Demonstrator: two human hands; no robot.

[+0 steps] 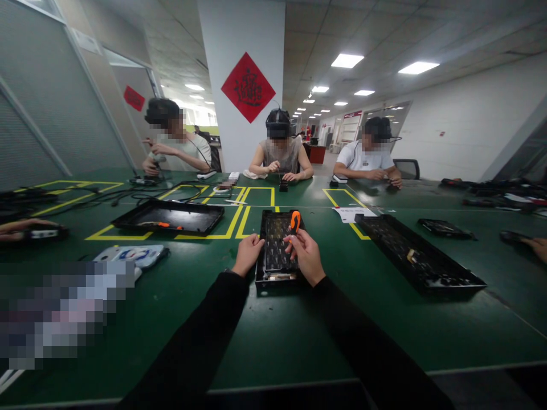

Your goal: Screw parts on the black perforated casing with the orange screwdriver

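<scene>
A black rectangular tray lies lengthwise in front of me, with rows of small shiny parts in it and a pale metallic strip at its near end. My left hand is closed at the tray's left rim, fingers curled against it. Over the tray's right side, my right hand pinches an orange-and-black screwdriver, its handle pointing up. The screwdriver's tip is hard to make out among the fingers and dark parts.
A long black tray lies to the right, another black tray to the left. A clear plastic packet is at left. Cables cross the table's far left. Three people sit opposite; other people's hands show at both sides.
</scene>
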